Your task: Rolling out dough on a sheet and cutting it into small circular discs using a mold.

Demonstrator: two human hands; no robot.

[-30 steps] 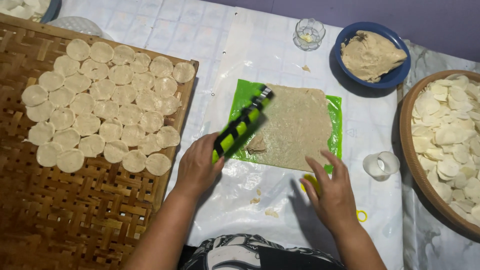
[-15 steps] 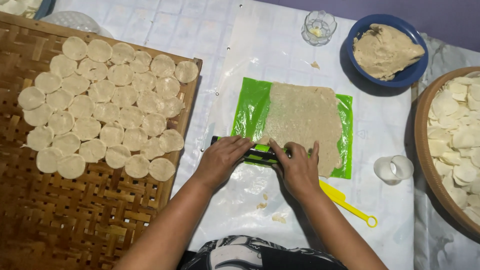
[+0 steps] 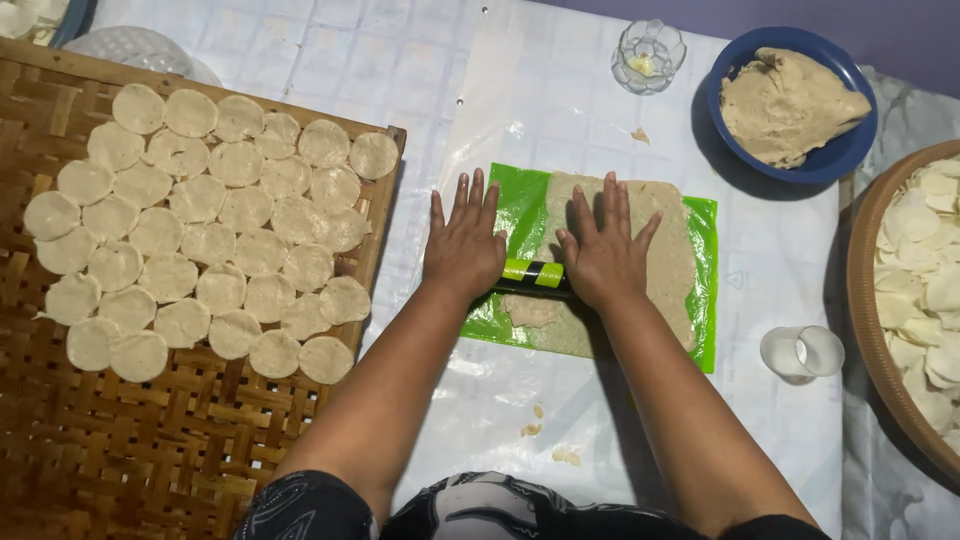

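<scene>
A flat sheet of pale dough (image 3: pixel 668 250) lies on a green plastic mat (image 3: pixel 706 310) in the middle of the white cloth. A black roller with yellow-green bands (image 3: pixel 532 275) lies crosswise over the dough. My left hand (image 3: pixel 465 245) and my right hand (image 3: pixel 603 250) both press flat on the roller, fingers spread and pointing away from me. Only the roller's middle shows between the palms.
A woven bamboo tray (image 3: pixel 120 440) at the left carries several round dough discs (image 3: pixel 200 240). A blue bowl (image 3: pixel 830 150) of dough sits at the back right, a glass dish (image 3: pixel 648 50) beside it. A small cup (image 3: pixel 800 352) and a basket of discs (image 3: pixel 925 300) are at the right.
The left hand laid the roller crosswise at the mat's near edge. Both hands then pushed it away from me up onto the dough.
</scene>
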